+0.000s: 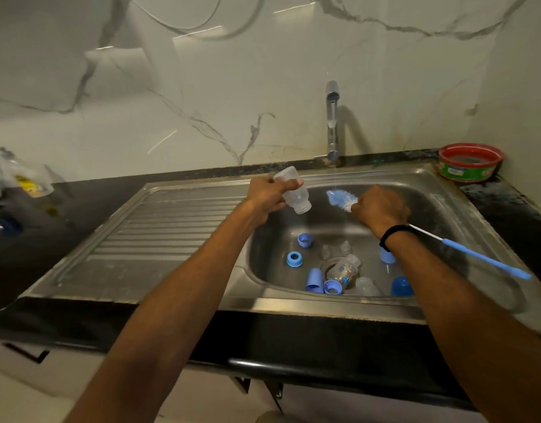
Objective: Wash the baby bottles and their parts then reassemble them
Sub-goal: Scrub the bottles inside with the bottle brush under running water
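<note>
White marble-look wall (263, 71) with grey veins behind, black counter (293, 340) in front and to either side. Set into it, a steel sink (446, 190) with a ribbed drainboard (159, 227) on the left and a deep basin on the right. On the back rim, an upright chrome tap (332, 123) letting a thin stream of water (334, 175) fall into the basin. At the far right corner of the counter, a red bowl (470, 161) with a green label; at the far left, blurred plastic bags (21, 178), contents not readable. Two forearms reaching in from below, hiding part of the sink's front rim. Above the basin's left edge, the left hand (267, 195) curled round a clear bottle (293, 190), held tilted with its open mouth pointing down and to the right. Beside it, the right hand (380, 209), black wristband (391, 232) on the wrist, closed round the stem of a bottle brush (341, 200) just behind the blue-and-white bristles; bristle head under the stream, pointing left at the bottle's mouth, near but apart from it; long blue handle jutting out past the wrist to the right. Down on the basin floor, a printed bottle (344, 270) on its side over the drain, three blue caps (314, 280) around it, three blue screw rings (294, 259) to the left and front, two clear teats (325, 251) just behind the drain.
</note>
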`<state>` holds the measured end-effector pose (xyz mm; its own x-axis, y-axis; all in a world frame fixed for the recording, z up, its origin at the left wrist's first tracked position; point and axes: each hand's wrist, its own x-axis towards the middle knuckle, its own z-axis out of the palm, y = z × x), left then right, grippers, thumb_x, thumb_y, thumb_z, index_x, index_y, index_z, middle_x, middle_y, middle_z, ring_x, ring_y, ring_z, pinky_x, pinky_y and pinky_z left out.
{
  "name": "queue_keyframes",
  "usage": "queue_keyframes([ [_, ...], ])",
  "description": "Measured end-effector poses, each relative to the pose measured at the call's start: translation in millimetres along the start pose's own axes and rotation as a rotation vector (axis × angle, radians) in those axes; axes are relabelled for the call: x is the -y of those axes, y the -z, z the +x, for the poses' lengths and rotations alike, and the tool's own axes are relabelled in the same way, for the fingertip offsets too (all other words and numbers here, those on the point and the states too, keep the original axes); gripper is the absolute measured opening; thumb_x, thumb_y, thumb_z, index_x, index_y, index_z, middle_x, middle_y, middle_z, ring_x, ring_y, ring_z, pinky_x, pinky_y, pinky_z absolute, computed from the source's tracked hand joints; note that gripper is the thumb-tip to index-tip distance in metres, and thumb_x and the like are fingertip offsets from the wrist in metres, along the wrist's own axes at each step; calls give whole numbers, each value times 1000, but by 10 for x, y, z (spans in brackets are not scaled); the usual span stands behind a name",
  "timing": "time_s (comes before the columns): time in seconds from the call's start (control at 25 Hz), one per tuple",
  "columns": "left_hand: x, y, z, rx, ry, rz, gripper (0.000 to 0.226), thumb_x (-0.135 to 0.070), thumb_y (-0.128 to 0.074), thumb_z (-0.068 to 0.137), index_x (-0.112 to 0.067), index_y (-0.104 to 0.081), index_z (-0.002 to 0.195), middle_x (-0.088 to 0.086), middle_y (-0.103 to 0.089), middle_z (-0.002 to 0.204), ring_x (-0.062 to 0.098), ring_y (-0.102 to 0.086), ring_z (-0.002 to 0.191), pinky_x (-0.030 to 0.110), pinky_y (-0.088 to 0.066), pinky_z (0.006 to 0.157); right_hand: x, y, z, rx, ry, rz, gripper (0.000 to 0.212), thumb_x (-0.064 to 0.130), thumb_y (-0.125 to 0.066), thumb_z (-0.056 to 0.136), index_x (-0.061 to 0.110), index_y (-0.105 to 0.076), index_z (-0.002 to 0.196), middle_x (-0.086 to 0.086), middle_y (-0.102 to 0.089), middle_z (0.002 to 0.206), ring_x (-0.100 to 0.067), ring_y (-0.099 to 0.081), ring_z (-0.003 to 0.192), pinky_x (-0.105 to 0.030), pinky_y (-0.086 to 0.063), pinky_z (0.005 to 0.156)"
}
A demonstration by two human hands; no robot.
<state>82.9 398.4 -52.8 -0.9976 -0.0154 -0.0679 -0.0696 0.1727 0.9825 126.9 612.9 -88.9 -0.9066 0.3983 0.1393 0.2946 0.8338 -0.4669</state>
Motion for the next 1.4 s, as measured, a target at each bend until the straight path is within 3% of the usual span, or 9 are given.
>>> queue_keyframes([
  [0.08, -23, 153, -70, -34, -35, 52, 59, -25, -83, 82, -6, -58, 132, 9, -65, 125, 27, -65, 113, 43, -57, 96, 23, -35, -31, 11, 23, -33, 33, 34, -68, 89, 6, -68, 106, -17, -66, 100, -33, -64, 92, -34, -44, 68],
  [0.28, -135, 842, -305, -96, -100, 141, 58, -24, -88, 77, -6, -62, 126, 7, -70, 117, 22, -69, 103, 41, -60, 91, 117, -22, -125, 22, 105, -102, 37, 42, -70, 87, 9, -73, 104, -19, -68, 95, -36, -62, 80, -33, -43, 67],
  [0.4, -117, 1492, -417, -183, -83, 237, 58, -23, -89, 75, -6, -61, 123, 7, -69, 114, 21, -70, 100, 39, -61, 87, 150, -39, -171, 44, 124, -95, 45, 54, -68, 84, 12, -75, 97, -15, -64, 79, -33, -59, 68, -34, -48, 65],
  [0.6, 23, 2625, -488, -404, 3, 333, 45, -22, -88, 76, -8, -64, 111, 3, -68, 100, 15, -67, 84, 28, -59, 70, -214, -637, 395, 62, 266, -31, 79, 86, -39, 63, 29, -73, 105, -7, -70, 80, -29, -64, 67, -46, -58, 68],
  [0.72, 179, 3153, -480, -534, 56, 356, 59, -29, -93, 66, -4, -66, 113, 9, -71, 108, 21, -71, 90, 34, -63, 72, -417, -929, 711, 7, 327, 58, 104, 104, -22, 53, 33, -61, 118, -6, -71, 87, -28, -66, 70, -50, -58, 69],
  [0.92, 375, 3512, -483, -658, 83, 341, 62, -26, -91, 69, -3, -62, 119, 10, -68, 114, 24, -69, 98, 34, -60, 74, -387, -1095, 705, -6, 316, 61, 94, 101, -22, 57, 42, -50, 125, -2, -70, 93, -28, -66, 76, -51, -58, 71],
  [1.04, 459, 3591, -458, -707, 98, 335, 64, -30, -91, 69, -7, -62, 121, 9, -68, 117, 24, -68, 102, 40, -60, 88, -315, -1118, 596, -2, 324, 63, 91, 101, -23, 61, 42, -50, 125, 3, -66, 77, -27, -64, 66, -50, -58, 64],
  [1.2, 526, 3608, -427, -736, 111, 377, 68, -31, -89, 70, -8, -59, 126, 9, -66, 123, 25, -66, 107, 40, -58, 91, 152, -747, -40, 18, 327, 36, 67, 74, -42, 75, 31, -64, 121, -1, -67, 72, -30, -64, 63, -48, -58, 63],
  [1.4, 521, 3583, -452, -785, 120, 402, 69, -27, -87, 74, -8, -55, 132, 12, -63, 131, 29, -63, 116, 43, -55, 97, 985, -259, -829, 8, 256, 59, 35, 42, -62, 91, 17, -71, 114, -19, -67, 85, -41, -63, 78, -45, -54, 70],
])
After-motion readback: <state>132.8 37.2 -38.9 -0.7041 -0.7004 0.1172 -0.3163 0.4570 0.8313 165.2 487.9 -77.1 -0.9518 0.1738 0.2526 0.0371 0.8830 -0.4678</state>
